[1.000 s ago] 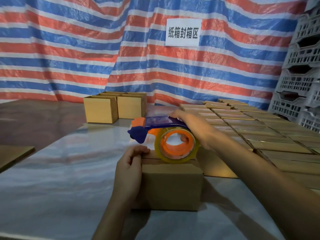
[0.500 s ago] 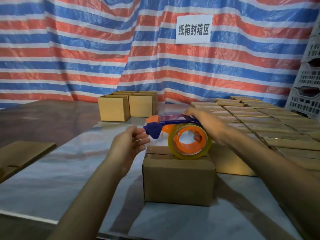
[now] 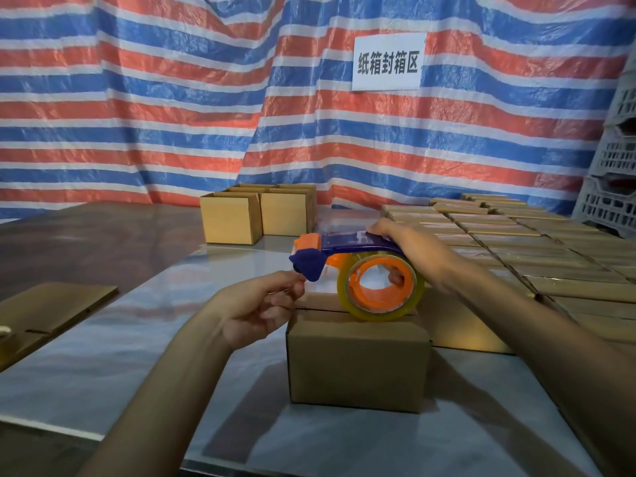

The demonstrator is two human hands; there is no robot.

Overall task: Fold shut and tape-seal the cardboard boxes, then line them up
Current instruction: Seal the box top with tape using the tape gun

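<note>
A small closed cardboard box [image 3: 358, 366] stands on the glossy table [image 3: 103, 366] in front of me. On its top rests a blue and orange tape dispenser [image 3: 340, 242] with a roll of clear tape [image 3: 347, 304]. My right hand [image 3: 413, 251] grips the dispenser's handle from above, fingers through the roll's core. Just left of the box top, my left hand [image 3: 256, 309] has its thumb and fingertips pinched together at the tape end under the dispenser's blue nose.
Several open-topped boxes [image 3: 230, 220] stand at the back centre. Rows of sealed boxes [image 3: 516, 242] fill the table's right side. Flattened cardboard [image 3: 51, 309] lies at the left. White plastic crates [image 3: 616, 187] are stacked far right; a striped tarp hangs behind.
My left hand came off the box's left side, rose, and now pinches at the dispenser's nose. The right hand and dispenser stay on the box top. My view tilted up.
</note>
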